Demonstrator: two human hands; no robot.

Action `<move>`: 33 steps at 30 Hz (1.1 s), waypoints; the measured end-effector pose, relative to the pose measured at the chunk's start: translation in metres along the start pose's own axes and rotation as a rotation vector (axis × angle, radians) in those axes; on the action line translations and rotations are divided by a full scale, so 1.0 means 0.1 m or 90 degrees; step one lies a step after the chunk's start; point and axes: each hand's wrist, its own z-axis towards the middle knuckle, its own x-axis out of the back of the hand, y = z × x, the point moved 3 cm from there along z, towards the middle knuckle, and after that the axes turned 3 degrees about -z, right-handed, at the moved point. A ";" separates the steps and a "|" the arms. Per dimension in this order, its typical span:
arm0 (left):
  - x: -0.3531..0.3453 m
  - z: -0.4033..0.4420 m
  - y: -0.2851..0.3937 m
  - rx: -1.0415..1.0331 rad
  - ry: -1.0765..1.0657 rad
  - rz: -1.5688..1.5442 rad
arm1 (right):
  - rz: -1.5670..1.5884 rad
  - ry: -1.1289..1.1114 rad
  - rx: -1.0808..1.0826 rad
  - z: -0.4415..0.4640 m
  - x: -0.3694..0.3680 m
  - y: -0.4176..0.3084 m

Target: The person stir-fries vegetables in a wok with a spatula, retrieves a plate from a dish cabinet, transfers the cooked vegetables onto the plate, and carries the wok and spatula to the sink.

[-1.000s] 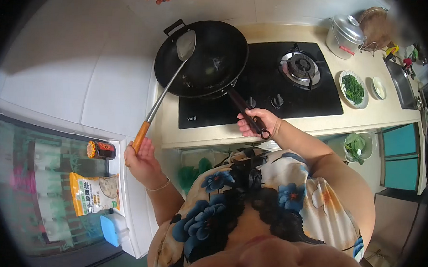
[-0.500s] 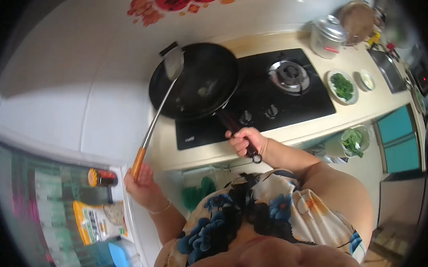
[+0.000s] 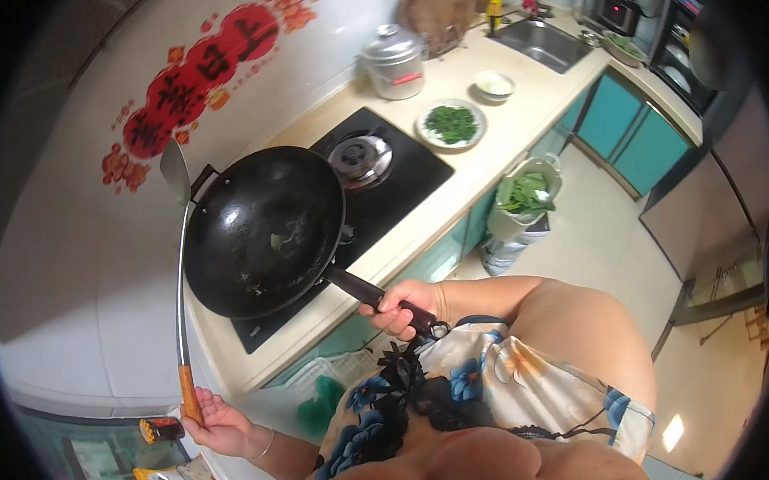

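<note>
My right hand (image 3: 405, 309) is wrapped round the long dark handle of a black wok (image 3: 261, 226). The wok sits over the left side of the black gas stove (image 3: 405, 168), its inside tilted toward me. A few small wet scraps stick to its inner surface. At the lower left, my left hand (image 3: 222, 423) grips the wooden handle of a long metal spatula (image 3: 183, 265). Its blade points up beside the wok's far loop handle, apart from the cooking surface.
A plate of chopped greens (image 3: 452, 125), a small bowl (image 3: 494, 85) and a lidded metal pot (image 3: 394, 62) stand on the counter beyond the right burner. Further back is a sink (image 3: 541, 44). A bin with leaves (image 3: 526, 195) stands below the counter. A jar (image 3: 162, 430) is near my left hand.
My view has swung toward the right. The wok has been lifted and tipped toward me by its handle. The spatula blade has moved from over the wok to its outer left side.
</note>
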 end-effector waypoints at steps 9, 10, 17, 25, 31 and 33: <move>-1.54 -1.78 -0.20 0.111 -0.129 -0.138 | -0.133 0.044 0.108 -2.56 -0.97 0.61; -1.72 -1.97 -0.25 0.118 -0.134 -0.146 | -0.146 0.047 0.127 -2.80 -1.05 0.68; -2.88 -2.90 -0.73 0.202 -0.272 -0.191 | -0.130 0.096 0.279 -4.14 -1.40 0.71; -4.05 -3.48 -1.86 0.348 -0.357 -0.244 | -0.096 0.095 0.465 -5.25 -1.63 0.18; -4.95 -4.05 -2.60 0.407 -0.387 -0.244 | -0.121 0.183 0.582 -6.18 -1.50 -0.11; -5.22 -4.22 -2.78 0.411 -0.377 -0.251 | -0.120 0.177 0.596 -6.50 -1.51 -0.27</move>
